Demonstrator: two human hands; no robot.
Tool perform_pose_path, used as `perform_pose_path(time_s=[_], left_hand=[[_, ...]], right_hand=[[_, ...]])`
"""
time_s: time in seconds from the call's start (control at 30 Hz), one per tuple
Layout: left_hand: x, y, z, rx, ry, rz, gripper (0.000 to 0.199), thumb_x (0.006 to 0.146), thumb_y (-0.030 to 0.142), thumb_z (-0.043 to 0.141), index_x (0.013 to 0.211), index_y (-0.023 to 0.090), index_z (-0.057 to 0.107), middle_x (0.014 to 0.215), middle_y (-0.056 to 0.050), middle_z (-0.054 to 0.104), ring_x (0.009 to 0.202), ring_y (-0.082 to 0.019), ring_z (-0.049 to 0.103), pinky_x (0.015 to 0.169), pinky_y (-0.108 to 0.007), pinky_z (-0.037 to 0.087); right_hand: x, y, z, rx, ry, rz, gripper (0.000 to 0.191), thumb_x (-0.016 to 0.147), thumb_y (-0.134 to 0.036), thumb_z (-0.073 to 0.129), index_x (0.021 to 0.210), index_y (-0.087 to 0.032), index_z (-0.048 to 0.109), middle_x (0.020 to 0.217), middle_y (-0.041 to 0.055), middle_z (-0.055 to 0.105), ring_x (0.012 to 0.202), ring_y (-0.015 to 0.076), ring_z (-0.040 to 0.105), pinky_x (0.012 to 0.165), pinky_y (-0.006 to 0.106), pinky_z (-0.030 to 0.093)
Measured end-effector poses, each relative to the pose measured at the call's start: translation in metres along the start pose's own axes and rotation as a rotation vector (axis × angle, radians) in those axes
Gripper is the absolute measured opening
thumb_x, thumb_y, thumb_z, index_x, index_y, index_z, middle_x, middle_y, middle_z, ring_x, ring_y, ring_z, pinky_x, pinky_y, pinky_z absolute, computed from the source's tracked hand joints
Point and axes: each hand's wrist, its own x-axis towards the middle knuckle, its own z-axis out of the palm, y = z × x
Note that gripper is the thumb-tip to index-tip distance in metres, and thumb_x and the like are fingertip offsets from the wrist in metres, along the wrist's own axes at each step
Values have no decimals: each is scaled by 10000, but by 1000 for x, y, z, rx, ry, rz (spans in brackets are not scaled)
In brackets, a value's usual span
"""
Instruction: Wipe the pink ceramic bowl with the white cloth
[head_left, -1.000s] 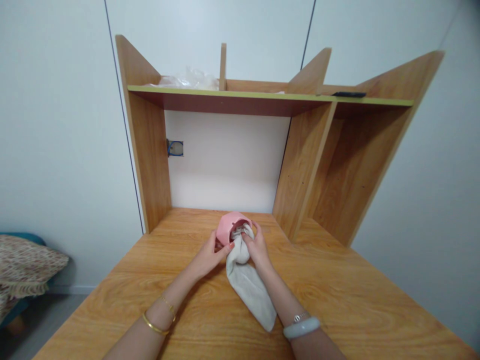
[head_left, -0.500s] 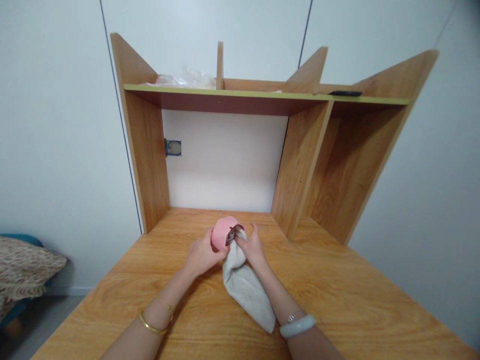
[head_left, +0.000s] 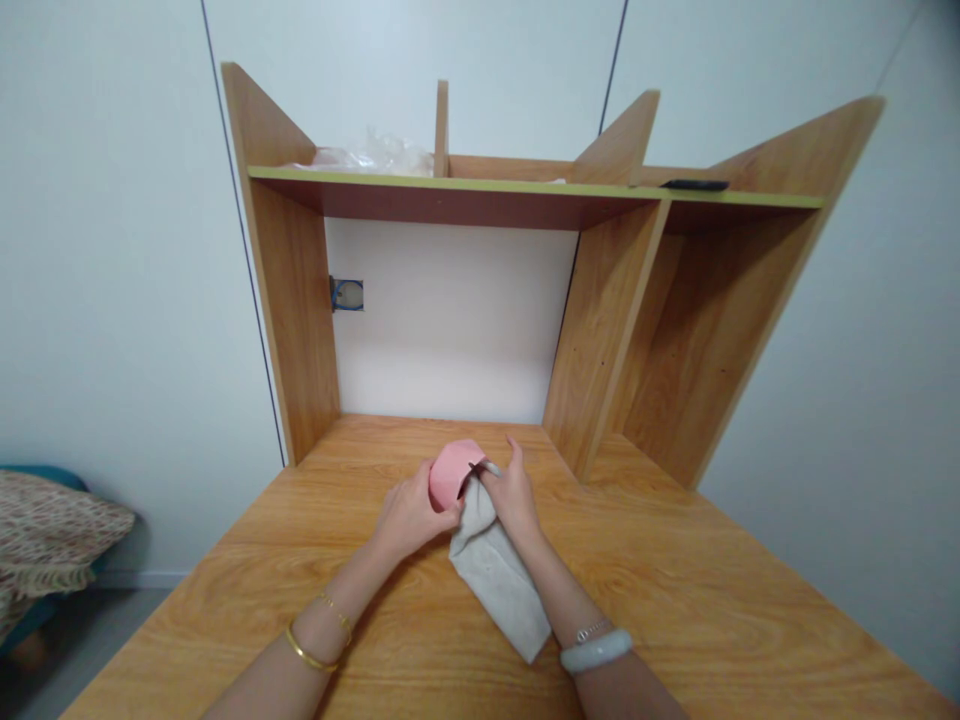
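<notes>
A pink cup-like container (head_left: 454, 470) is tipped on its side above the desk, its dark mouth turned toward my right hand. Fingers of my left hand (head_left: 416, 510) wrap round its left side and lower rim. My right hand (head_left: 512, 492) grips a light grey cloth (head_left: 499, 585) at the mouth, with one end of the cloth pushed inside. That hand's fingertips are hidden in the opening, while one finger points up and away. The rest of the cloth hangs down toward me between my forearms.
The wooden desk (head_left: 675, 600) spreads out under my hands. Behind it stands a wooden shelf unit (head_left: 600, 340) with upright dividers. On its upper shelf lie a clear plastic bag (head_left: 375, 155) and a flat black object (head_left: 695, 185). A patterned fabric (head_left: 60, 530) drapes over something blue at far left.
The pink container has shifted slightly right and turned, so less of its mouth shows. Both hands have moved a little with it. The cloth's hanging part has swung slightly.
</notes>
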Motion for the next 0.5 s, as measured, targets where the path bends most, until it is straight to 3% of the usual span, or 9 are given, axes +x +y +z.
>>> perform_pose_path(time_s=[0.13,0.23,0.33,0.5], left_hand=[[6,-7,10,-109,45,-143,472,688,409,574,1069,136,519,925,-115,650,823,-245,604,680,-301,429],[15,-18,16,-216,92,-288,438,697,390,583,1034,113,538,937,-137,647,839,-249,604,687,-301,443],[24,-29,18,-485,189,-412,364,684,325,620,966,100,566,947,-146,640,856,-244,604,697,-292,462],[27,-38,16,-795,199,-529,309,797,378,509,889,90,573,748,-109,637,611,-170,611,519,-257,498]], right_hand=[[-1,-1,2,19,-36,27,680,686,-351,560,1285,-119,339,715,47,641,628,217,604,578,297,439],[-1,0,4,85,-41,5,641,701,-342,540,1269,-120,345,880,88,647,774,215,615,670,304,457],[0,3,6,134,-32,-8,596,713,-354,523,1238,-118,367,1033,128,610,932,220,586,766,313,450],[3,9,9,190,-28,46,548,707,-360,528,1191,-135,402,1051,123,604,955,211,581,804,316,449]])
